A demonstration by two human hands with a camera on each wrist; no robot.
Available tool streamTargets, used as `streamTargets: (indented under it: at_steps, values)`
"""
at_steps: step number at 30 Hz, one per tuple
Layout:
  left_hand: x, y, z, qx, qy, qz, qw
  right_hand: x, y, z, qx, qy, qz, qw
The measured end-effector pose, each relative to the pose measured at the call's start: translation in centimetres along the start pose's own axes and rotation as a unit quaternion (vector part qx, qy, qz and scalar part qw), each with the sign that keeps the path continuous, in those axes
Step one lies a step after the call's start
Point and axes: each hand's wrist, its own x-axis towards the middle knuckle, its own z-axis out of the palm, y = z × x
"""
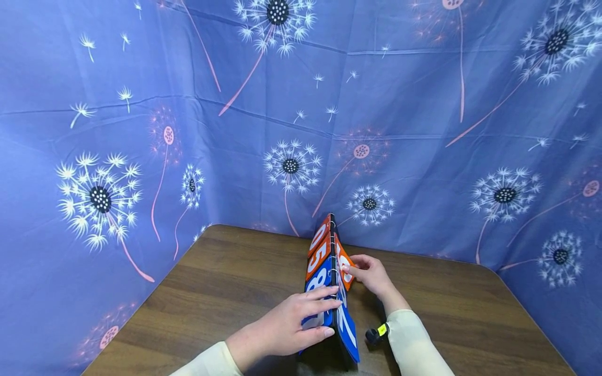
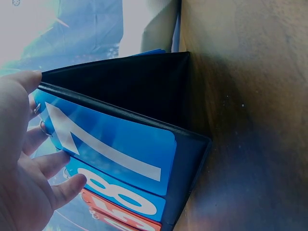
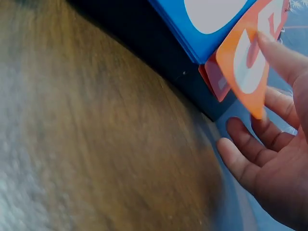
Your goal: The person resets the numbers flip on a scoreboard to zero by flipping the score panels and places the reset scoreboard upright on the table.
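Scoreboard [image 1: 321, 269]: tented upright on counter [image 1: 226, 292] | Left hand [image 1: 293, 319]: fingers loosely spread over scoreboard's near top edge, gripping nothing | Right hand [image 1: 373, 274]: thumb and fingers pinch orange card [image 3: 233, 54] on scoreboard's right face | Advised: steady scoreboard, turn card squarely on its rings [image 1: 333, 223] | Containers: none seen

A black flip scoreboard [image 1: 316, 282] stands tented on the wooden table [image 1: 254, 271], its ring-bound spine [image 1: 333, 261] uppermost and running away from the viewer. Red number cards [image 1: 319, 258] hang at the far end, blue cards [image 2: 115, 139] at the near end, all with white digits. On the right face, one orange card [image 3: 248, 65] tilts outward from its stack.
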Motion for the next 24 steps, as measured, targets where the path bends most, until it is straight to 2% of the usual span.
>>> streamTargets:
  at_steps: [5, 16, 24]
  values:
    - [0.0, 0.0, 0.1, 0.003, 0.001, 0.002, 1.0000, 0.0, 0.5, -0.3, 0.038, 0.021, 0.044, 0.998]
    - [0.0, -0.1, 0.2, -0.011, 0.003, 0.000, 0.9999, 0.2, 0.6, -1.0, 0.148, 0.040, 0.087, 0.984]
    - [0.0, -0.1, 0.0, -0.011, -0.007, -0.005, 0.9999, -0.2, -0.3, -2.7, 0.210, 0.039, 0.095, 0.972]
